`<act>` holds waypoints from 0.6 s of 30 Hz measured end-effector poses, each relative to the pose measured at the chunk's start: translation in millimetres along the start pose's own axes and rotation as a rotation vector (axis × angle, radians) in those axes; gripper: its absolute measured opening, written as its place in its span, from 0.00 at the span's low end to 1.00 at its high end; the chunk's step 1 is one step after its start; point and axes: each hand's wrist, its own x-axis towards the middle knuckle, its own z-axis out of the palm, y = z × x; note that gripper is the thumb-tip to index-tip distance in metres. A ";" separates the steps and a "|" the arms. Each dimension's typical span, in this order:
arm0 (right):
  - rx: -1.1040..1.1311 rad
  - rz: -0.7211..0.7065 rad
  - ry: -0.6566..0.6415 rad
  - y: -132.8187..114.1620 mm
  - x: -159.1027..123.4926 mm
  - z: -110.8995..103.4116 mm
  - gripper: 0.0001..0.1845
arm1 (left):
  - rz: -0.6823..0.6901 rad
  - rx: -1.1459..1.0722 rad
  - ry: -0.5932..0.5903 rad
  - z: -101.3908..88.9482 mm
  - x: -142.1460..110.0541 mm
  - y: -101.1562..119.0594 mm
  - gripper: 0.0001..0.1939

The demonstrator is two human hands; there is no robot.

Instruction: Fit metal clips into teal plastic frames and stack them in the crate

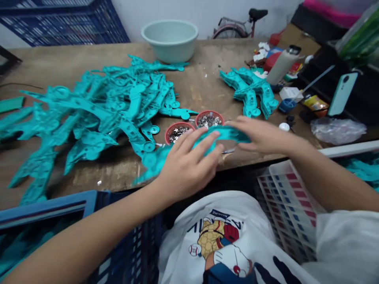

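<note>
My left hand [189, 163] rests over a moulded teal plastic strip [226, 134], its fingers curled across the middle. My right hand [260, 136] grips the strip's right end from the far side. Just beyond my fingers stand two small red mesh baskets [177, 132] [209, 119] of loose metal bits. A large heap of similar teal plastic pieces [97, 114] spreads left across the wooden workbench [201, 81], and a smaller heap [248, 90] lies to the right. A thin metal tool [229, 151] lies under the gap between my hands.
A pale green basin [169, 41] stands at the bench's back edge. Blue crates [44, 213] sit at lower left, and a white tray [287, 205] at lower right. A white bottle [282, 65], phone [342, 94] and plastic bag [337, 130] crowd the right side.
</note>
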 end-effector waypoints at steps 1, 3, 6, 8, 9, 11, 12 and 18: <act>-0.042 0.093 0.093 16.6 -2.3 -15.8 0.41 | 0.064 0.011 0.065 -11.2 1.4 4.6 0.21; -0.114 0.325 0.280 48.1 7.1 -34.4 0.37 | 0.206 0.005 0.103 -19.7 3.7 7.5 0.17; -0.042 0.742 0.346 81.3 54.0 -24.4 0.37 | 0.336 -0.024 -0.007 0.7 6.1 -3.8 0.09; 0.059 0.934 0.257 92.7 93.5 -2.4 0.44 | 0.338 -0.035 -0.146 25.2 5.9 -15.3 0.09; 0.089 0.993 0.209 96.3 111.6 9.2 0.48 | 0.325 -0.042 -0.221 36.9 5.1 -20.2 0.09; 0.113 1.048 0.144 101.9 140.6 29.4 0.53 | 0.299 -0.068 -0.351 54.8 2.7 -25.9 0.08; 0.111 1.060 0.127 104.8 150.9 37.4 0.54 | 0.290 -0.090 -0.390 60.4 1.4 -26.5 0.08; 0.049 1.086 0.107 132.0 178.1 65.1 0.45 | 0.268 -0.179 -0.425 60.7 4.0 -18.7 0.07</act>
